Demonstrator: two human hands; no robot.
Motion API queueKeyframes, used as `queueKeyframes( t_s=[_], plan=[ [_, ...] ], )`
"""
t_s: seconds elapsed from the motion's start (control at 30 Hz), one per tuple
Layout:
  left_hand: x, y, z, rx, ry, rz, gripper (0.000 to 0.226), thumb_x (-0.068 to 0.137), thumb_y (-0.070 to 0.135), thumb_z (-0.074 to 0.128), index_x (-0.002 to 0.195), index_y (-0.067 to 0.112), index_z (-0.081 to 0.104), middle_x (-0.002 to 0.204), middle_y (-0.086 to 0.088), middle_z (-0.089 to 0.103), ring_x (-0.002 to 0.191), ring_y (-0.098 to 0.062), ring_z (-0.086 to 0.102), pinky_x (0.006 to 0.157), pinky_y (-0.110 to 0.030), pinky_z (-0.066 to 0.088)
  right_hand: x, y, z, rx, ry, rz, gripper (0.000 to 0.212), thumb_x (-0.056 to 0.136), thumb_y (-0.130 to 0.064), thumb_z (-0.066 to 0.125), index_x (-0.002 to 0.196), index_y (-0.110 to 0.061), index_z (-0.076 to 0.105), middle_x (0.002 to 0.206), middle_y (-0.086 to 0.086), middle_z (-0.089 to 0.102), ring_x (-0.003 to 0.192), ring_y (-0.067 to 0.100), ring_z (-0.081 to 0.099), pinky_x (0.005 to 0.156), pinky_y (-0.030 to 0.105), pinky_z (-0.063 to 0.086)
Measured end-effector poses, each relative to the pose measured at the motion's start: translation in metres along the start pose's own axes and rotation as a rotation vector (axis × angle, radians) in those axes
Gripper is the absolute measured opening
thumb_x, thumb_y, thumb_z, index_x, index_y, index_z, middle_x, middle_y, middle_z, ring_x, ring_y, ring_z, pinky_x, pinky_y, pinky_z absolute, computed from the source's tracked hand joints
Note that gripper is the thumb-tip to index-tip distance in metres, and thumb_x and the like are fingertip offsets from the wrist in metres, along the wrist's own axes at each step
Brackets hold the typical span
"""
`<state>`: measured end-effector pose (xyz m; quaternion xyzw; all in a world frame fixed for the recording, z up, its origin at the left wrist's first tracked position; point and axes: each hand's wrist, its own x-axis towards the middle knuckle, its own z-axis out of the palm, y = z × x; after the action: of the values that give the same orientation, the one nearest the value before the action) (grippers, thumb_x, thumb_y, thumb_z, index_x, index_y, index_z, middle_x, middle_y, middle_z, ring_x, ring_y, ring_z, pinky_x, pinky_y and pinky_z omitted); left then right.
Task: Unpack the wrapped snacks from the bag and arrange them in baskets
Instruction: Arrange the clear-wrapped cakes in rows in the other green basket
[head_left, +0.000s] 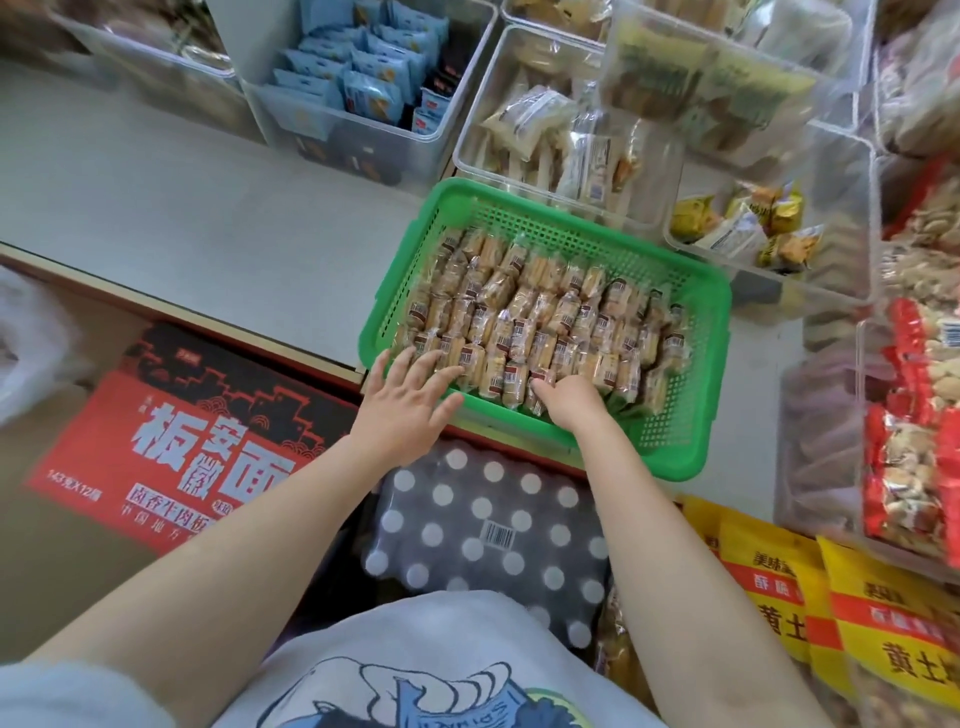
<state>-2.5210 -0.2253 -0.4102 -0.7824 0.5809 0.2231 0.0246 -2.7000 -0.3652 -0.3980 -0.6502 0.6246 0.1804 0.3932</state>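
Step in hand, as I read it: squaring up the near row of wrapped snacks (540, 317) in the green basket (701, 332), which sits on the counter (182, 208) w/ its near rim just past the counter edge.

Left hand (410, 395): flat, fingers spread wide, holding nothing; fingertips reach over the near-left rim and touch the first packs of the front row. Right hand (566, 397): fingers curled down into the front row, just right of the left hand; fingertips are buried among the packs, so can't tell if it pinches one or only pushes.

Snacks fill most of the basket in rough upright rows beyond both hands; the strip along the far wall & the right end look thinner. No bag clearly visible; the pack w/ white dots (483, 535) below the forearms may be other stock.

How to do it well, imo:
- Use the left hand as a flat stop at the row's end, and press the packs toward it w/ the right so they stand tight.
- Go light: the wrappers are thin and the contents likely brittle.
- Keep barcodes facing one way, as most already do.
- Watch the overhanging near rim; pushing down there could tip the basket.

Clear bins (519, 104) of other snacks stand beyond the basket.
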Motion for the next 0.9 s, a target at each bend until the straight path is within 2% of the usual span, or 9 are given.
queueKeyframes(
  t_s=[0.17,0.27,0.33,0.43,0.57,0.67,0.73,0.83,0.9],
  plan=[
    [0.001,0.000,-0.002,-0.023,-0.006,0.004,0.054,0.104,0.056,0.014,0.154,0.042,0.024,0.166,0.006,0.014,0.154,-0.020,-0.001,0.120,-0.044,-0.016,-0.025,0.008,0.000,0.111,0.138,-0.059,0.060,0.102,-0.052,0.045,0.055,-0.016,0.031,0.051,-0.001,0.028,0.048,0.020,0.029,0.055,0.033,0.026],
    [0.004,-0.004,-0.014,-0.111,-0.053,0.068,0.049,0.105,0.053,0.024,0.150,0.040,0.036,0.162,0.006,0.027,0.153,-0.018,0.010,0.122,-0.045,-0.009,-0.058,0.006,0.008,0.178,0.243,-0.150,0.045,0.103,-0.050,0.041,0.072,-0.018,0.049,0.066,-0.004,0.048,0.069,0.021,0.050,0.080,0.040,0.038],
    [-0.003,-0.012,-0.029,-0.247,-0.033,0.125,0.046,0.105,0.049,0.034,0.146,0.034,0.047,0.158,0.004,0.037,0.150,-0.018,0.021,0.124,-0.045,0.005,-0.086,-0.003,0.012,0.186,0.294,-0.202,0.033,0.104,-0.046,0.042,0.096,-0.019,0.060,0.087,-0.005,0.058,0.089,0.020,0.055,0.091,0.041,0.042],
    [-0.047,-0.042,-0.053,-0.487,0.126,0.151,0.041,0.102,0.045,0.047,0.138,0.027,0.057,0.150,0.003,0.047,0.140,-0.017,0.038,0.117,-0.041,0.030,-0.132,-0.030,0.029,0.177,0.346,-0.297,0.029,0.104,-0.039,0.044,0.106,-0.017,0.063,0.093,-0.001,0.064,0.087,0.020,0.058,0.079,0.036,0.045],
    [-0.139,-0.132,-0.081,-0.571,0.214,0.112,0.041,0.100,0.045,0.050,0.138,0.031,0.056,0.148,0.009,0.044,0.133,-0.010,0.042,0.108,-0.032,0.038,-0.184,-0.098,0.085,0.122,0.321,-0.457,0.027,0.104,-0.035,0.044,0.105,-0.017,0.065,0.094,0.002,0.067,0.090,0.023,0.062,0.078,0.038,0.046],
    [-0.209,-0.230,-0.106,-0.485,0.269,0.059,0.044,0.101,0.045,0.048,0.142,0.032,0.050,0.145,0.012,0.044,0.125,-0.011,0.048,0.098,-0.031,0.040,-0.223,-0.167,0.136,-0.094,0.276,-0.615,0.027,0.104,-0.037,0.047,0.111,-0.019,0.065,0.101,-0.003,0.065,0.096,0.017,0.059,0.081,0.036,0.048],
    [-0.253,-0.299,-0.122,-0.393,0.287,0.015,0.046,0.100,0.048,0.048,0.142,0.030,0.050,0.143,0.009,0.047,0.124,-0.016,0.050,0.099,-0.031,0.040,-0.250,-0.215,0.168,-0.214,0.285,-0.661,0.027,0.103,-0.039,0.046,0.112,-0.021,0.065,0.100,-0.002,0.065,0.094,0.018,0.060,0.082,0.040,0.052],
    [-0.310,-0.384,-0.137,-0.326,0.332,-0.029,0.065,0.091,0.064,0.034,0.142,0.026,0.051,0.135,0.004,0.053,0.123,-0.020,0.052,0.099,-0.035,0.042,-0.277,-0.288,0.213,-0.345,0.324,-0.704,0.026,0.103,-0.041,0.044,0.109,-0.025,0.063,0.097,-0.003,0.064,0.092,0.022,0.061,0.077,0.038,0.050],
    [-0.341,-0.427,-0.139,-0.334,0.366,-0.075,0.059,0.096,0.060,0.038,0.141,0.025,0.051,0.136,0.003,0.053,0.124,-0.020,0.051,0.097,-0.035,0.042,-0.291,-0.335,0.243,-0.396,0.332,-0.747,0.025,0.102,-0.041,0.044,0.106,-0.025,0.062,0.095,-0.003,0.062,0.091,0.022,0.060,0.073,0.034,0.045]
  ],
)
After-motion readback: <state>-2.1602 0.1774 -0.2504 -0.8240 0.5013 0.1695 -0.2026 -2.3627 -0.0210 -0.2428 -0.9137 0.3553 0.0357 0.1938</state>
